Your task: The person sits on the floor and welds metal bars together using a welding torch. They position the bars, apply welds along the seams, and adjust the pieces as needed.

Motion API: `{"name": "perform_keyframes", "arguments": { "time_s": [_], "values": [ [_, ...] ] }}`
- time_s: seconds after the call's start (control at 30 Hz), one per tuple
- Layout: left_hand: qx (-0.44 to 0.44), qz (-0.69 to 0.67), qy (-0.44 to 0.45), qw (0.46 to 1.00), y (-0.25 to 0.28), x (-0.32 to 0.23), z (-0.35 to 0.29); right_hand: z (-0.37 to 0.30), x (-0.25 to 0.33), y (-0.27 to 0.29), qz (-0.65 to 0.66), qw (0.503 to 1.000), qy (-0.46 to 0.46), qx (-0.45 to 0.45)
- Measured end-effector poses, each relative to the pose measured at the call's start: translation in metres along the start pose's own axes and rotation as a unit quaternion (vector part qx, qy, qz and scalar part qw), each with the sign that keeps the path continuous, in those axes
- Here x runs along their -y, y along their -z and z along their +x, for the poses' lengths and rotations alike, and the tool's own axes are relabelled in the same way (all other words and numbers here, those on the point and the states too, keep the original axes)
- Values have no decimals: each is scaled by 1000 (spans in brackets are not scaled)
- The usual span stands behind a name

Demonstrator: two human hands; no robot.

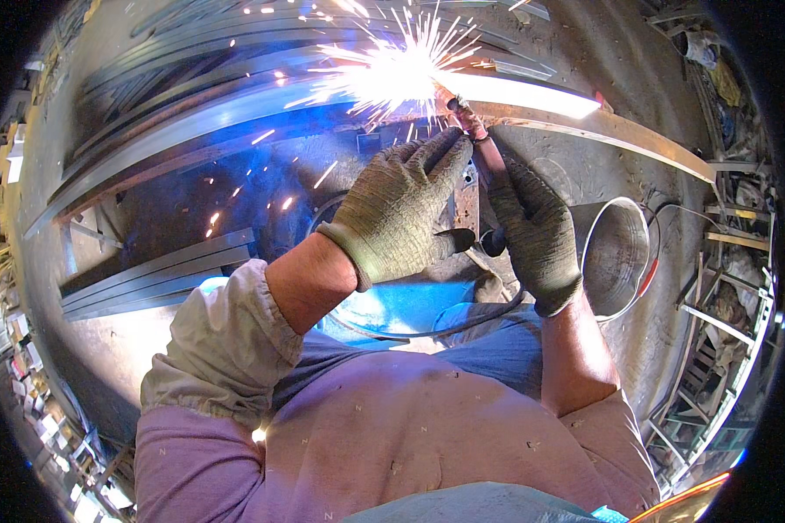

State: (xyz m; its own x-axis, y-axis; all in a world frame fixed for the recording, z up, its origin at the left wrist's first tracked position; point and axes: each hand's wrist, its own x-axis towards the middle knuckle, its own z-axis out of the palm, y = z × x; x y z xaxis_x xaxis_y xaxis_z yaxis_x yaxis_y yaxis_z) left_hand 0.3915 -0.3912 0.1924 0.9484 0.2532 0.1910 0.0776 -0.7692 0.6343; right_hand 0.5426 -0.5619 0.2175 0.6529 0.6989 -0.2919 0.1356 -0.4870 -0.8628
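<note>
A welding torch (490, 159) points up and away in front of me, its tip at a white-hot arc throwing sparks. My right hand (539, 231), in a grey-green work glove, is wrapped round its handle. From the other side my left hand (401, 205), gloved alike, has its fingers bent together against the torch's neck, with its thumb pointing right. The arc burns on a long metal beam (645, 139) that crosses from left to right. Glare hides the weld spot and the torch's very tip.
Long metal bars (174, 65) lie beyond the beam. More flat bars (157, 275) are stacked at the left. A round metal bucket (617, 259) stands by my right forearm, and a black cable (462, 329) loops below my hands. Metal racks (724, 322) line the right side.
</note>
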Motion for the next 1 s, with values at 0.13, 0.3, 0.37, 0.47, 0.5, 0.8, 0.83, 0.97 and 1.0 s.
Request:
{"name": "perform_keyframes", "arguments": {
  "time_s": [0.13, 0.3, 0.37, 0.47, 0.5, 0.8, 0.83, 0.97, 1.0],
  "values": [
    [3, 15, 4, 1000, 0, -2, -2, 1, -5, 0, -30, 998, 56, -16],
    [27, 32, 11, 999, 0, 1, 1, 0, 5, -1, -1, 1000, -3, -3],
    [39, -1, 22, 999, 1, 0, -1, 0, 1, -3, -1, 1000, 19, -10],
    [29, -22, 13, 999, -4, 1, -1, 0, -1, -2, -19, 997, 73, -22],
    [36, -3, 16, 999, -1, -1, -1, 0, -2, -3, -24, 996, 87, -22],
    [18, -7, 4, 1000, -7, 7, -4, -4, 5, -1, 25, 1000, -3, 13],
    [21, -19, 6, 1000, -6, 6, -3, -4, 5, -1, 27, 1000, -7, 10],
    [24, 35, 18, 999, 0, -3, -3, -5, 5, -2, 24, 1000, -14, 3],
    [28, 50, 3, 998, -1, 1, -3, -5, 5, -2, 20, 1000, -11, 3]
  ]
}}
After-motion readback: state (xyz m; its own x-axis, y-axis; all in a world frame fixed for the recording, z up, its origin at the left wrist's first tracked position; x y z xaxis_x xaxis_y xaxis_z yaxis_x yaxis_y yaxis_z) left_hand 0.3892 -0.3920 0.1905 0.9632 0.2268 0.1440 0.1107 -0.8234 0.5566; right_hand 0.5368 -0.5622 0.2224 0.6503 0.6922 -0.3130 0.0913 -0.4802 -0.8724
